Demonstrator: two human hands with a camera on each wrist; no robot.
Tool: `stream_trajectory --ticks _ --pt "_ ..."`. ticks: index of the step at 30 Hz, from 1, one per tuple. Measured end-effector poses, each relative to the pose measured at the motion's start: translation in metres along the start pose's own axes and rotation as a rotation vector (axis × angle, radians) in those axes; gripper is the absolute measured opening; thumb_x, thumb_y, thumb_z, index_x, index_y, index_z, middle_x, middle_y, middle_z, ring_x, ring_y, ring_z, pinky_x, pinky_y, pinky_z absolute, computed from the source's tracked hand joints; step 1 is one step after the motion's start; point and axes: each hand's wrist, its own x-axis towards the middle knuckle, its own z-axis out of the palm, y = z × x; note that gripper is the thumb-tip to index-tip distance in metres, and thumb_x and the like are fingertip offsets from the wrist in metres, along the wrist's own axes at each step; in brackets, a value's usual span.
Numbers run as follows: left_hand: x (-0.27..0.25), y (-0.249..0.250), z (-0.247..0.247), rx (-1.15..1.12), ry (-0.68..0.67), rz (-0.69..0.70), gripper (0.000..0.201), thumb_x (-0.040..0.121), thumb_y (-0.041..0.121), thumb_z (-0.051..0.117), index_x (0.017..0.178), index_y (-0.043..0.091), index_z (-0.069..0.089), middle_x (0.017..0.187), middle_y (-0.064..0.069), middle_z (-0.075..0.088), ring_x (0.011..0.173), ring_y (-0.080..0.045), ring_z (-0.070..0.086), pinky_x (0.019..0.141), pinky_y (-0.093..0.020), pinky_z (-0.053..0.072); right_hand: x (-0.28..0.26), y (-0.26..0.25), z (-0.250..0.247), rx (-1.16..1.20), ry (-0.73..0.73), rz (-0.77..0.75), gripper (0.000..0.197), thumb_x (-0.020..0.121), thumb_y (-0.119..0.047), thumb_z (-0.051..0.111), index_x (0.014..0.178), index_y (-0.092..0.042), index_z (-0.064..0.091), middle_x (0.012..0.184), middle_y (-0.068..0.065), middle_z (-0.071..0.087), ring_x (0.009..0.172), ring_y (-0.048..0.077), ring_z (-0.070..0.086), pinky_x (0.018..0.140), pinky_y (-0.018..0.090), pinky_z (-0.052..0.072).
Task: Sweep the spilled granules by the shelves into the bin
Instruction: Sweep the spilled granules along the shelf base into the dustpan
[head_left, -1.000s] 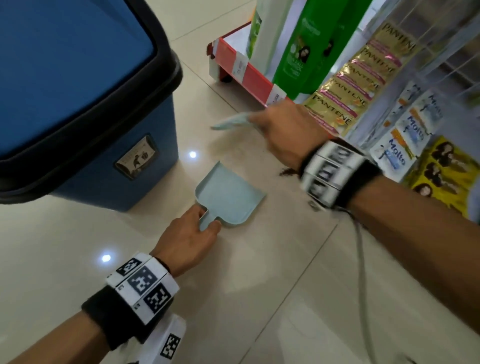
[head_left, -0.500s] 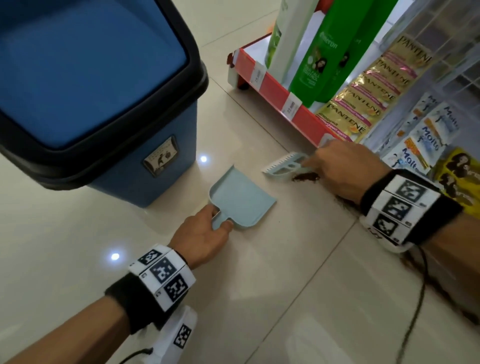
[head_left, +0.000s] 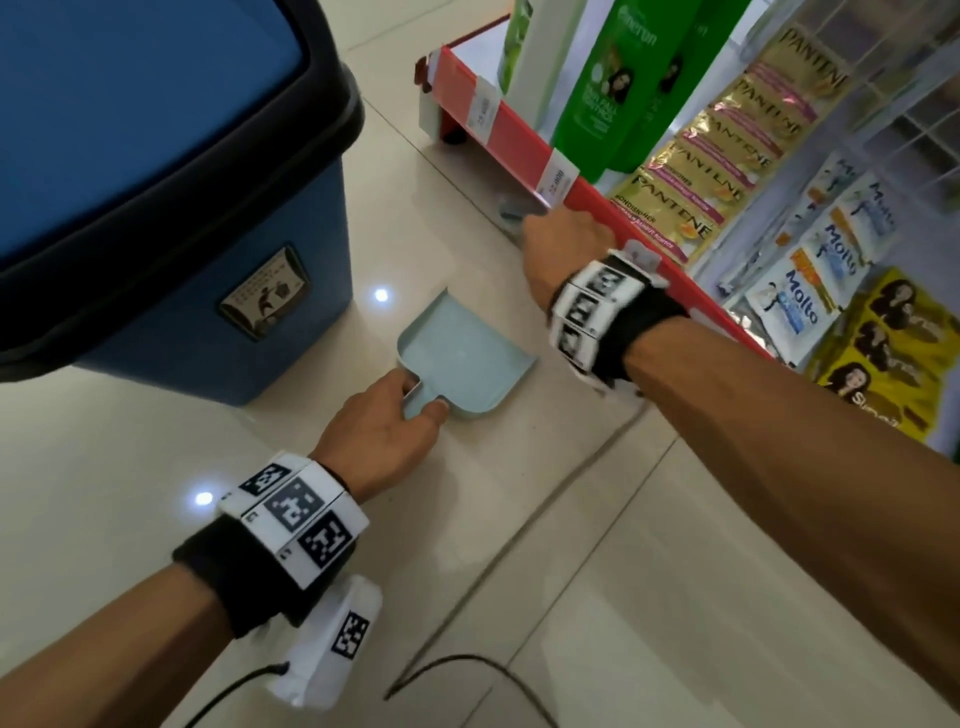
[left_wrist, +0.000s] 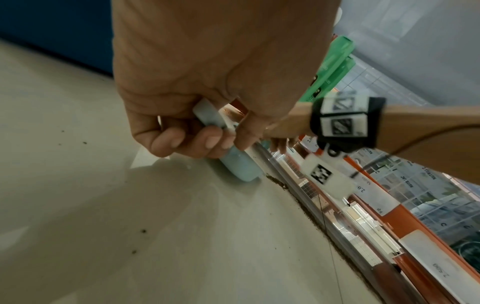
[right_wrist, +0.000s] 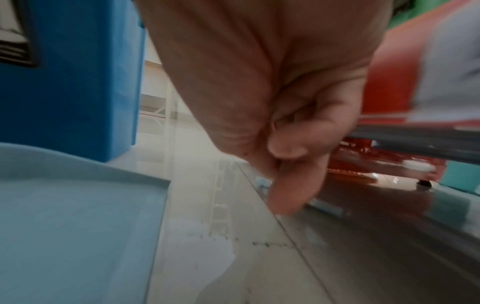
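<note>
Granules (left_wrist: 309, 211) are not resolved in the head view. There the left hand (head_left: 382, 441) pinches the handle of a pale blue dustpan (head_left: 462, 358) lying flat on the tiled floor (head_left: 597, 597) at frame centre. Its open mouth points to the upper right, toward the red shelf edge (head_left: 524, 140); its long axis runs lower left to upper right. The right hand (head_left: 563, 249) reaches toward the shelf base with a small, blurred brush (head_left: 511, 210) showing beyond it. The blue bin (head_left: 171, 218) fills the upper left.

Left wrist view: fingers curl round the dustpan handle (left_wrist: 207, 115). The granules form a thin dark line along the shelf foot, running from centre to lower right, with stray specks at left.

Right wrist view: the right hand's fingers (right_wrist: 291, 185) are curled, probably on the brush, though blur prevents certainty. A few grains lie on the floor at lower centre.

Risks, judged: a fast stroke could scatter grains past the pan or push them under the shelf, and a raised pan lip would let them slide beneath.
</note>
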Motion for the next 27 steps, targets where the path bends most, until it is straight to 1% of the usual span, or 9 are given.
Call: stream_trajectory --ticks 3,5,7,9,12,14,19,23,27 --pt "-0.003 -0.003 -0.002 0.004 -0.001 -0.006 0.045 0.096 0.041 0.05 0.136 0.022 0.048 0.129 0.0 0.06 0.104 -0.018 0.057 0.083 -0.029 0.041 -0.043 0.028 -0.002 -0.015 -0.174 0.021 0.024 0.096 -0.007 0.042 0.112 -0.007 0.06 0.103 0.017 0.065 0.097 0.037 0.064 0.069 0.039 0.045" --pt "-0.005 -0.005 -0.002 0.009 -0.004 -0.01 0.047 0.095 0.042 0.05 0.138 0.023 0.047 0.135 -0.001 0.058 0.114 -0.021 0.058 0.086 -0.028 0.041 -0.073 0.046 -0.009 -0.053 -0.256 0.004 0.022 0.098 -0.013 0.043 0.11 -0.007 0.062 0.091 0.014 0.06 0.085 0.032 0.061 0.073 0.04 0.052" --pt "-0.007 -0.005 -0.002 0.021 -0.004 -0.014 0.048 0.095 0.042 0.05 0.139 0.024 0.046 0.138 -0.001 0.057 0.118 -0.022 0.057 0.085 -0.028 0.04 -0.093 0.055 -0.017 -0.075 -0.199 -0.005 0.02 0.098 -0.015 0.046 0.107 -0.008 0.062 0.079 0.009 0.052 0.071 0.026 0.052 0.07 0.038 0.053" --pt "-0.008 -0.004 -0.001 0.037 -0.01 -0.005 0.048 0.096 0.042 0.05 0.139 0.023 0.045 0.137 -0.001 0.057 0.117 -0.022 0.057 0.085 -0.027 0.04 -0.099 0.056 -0.024 -0.016 -0.107 -0.019 0.02 0.098 -0.016 0.05 0.109 -0.009 0.063 0.082 0.011 0.059 0.067 0.023 0.047 0.065 0.034 0.049" --pt "-0.011 -0.001 -0.001 0.06 -0.018 0.002 0.049 0.096 0.043 0.049 0.139 0.02 0.045 0.136 -0.002 0.057 0.114 -0.021 0.057 0.086 -0.029 0.04 -0.086 0.046 -0.033 0.23 0.013 -0.077 0.027 0.096 -0.013 0.051 0.117 -0.011 0.068 0.087 0.012 0.067 0.069 0.021 0.055 0.067 0.03 0.049" --pt "-0.013 -0.001 -0.001 0.063 -0.014 0.003 0.049 0.096 0.042 0.049 0.139 0.019 0.045 0.136 -0.003 0.057 0.111 -0.02 0.057 0.088 -0.031 0.043 -0.069 0.036 -0.038 0.457 0.095 -0.084 0.033 0.09 -0.005 0.05 0.115 -0.011 0.072 0.089 0.013 0.073 0.073 0.025 0.063 0.073 0.038 0.056" --pt "-0.015 -0.005 -0.005 0.062 0.002 -0.006 0.047 0.095 0.043 0.05 0.137 0.02 0.047 0.135 -0.003 0.058 0.118 -0.024 0.057 0.091 -0.032 0.045 -0.032 0.024 -0.039 0.976 0.02 0.042 0.04 0.084 -0.004 0.056 0.121 -0.012 0.069 0.095 0.005 0.075 0.083 0.017 0.073 0.083 0.037 0.061" --pt "-0.016 -0.011 -0.009 0.052 0.022 -0.013 0.043 0.095 0.044 0.05 0.131 0.022 0.051 0.125 -0.001 0.063 0.107 -0.022 0.059 0.081 -0.029 0.042 -0.016 0.017 -0.034 0.967 0.131 -0.004 0.032 0.088 -0.027 0.065 0.118 -0.017 0.072 0.108 -0.001 0.074 0.093 0.008 0.069 0.092 0.033 0.057" --pt "-0.011 -0.014 -0.01 0.009 0.044 0.006 0.033 0.094 0.044 0.051 0.12 0.024 0.055 0.105 0.009 0.064 0.095 -0.014 0.061 0.074 -0.029 0.045 0.003 0.004 -0.036 0.632 0.329 -0.167 0.033 0.092 -0.016 0.055 0.121 -0.019 0.069 0.112 0.006 0.073 0.098 0.02 0.068 0.094 0.033 0.054"
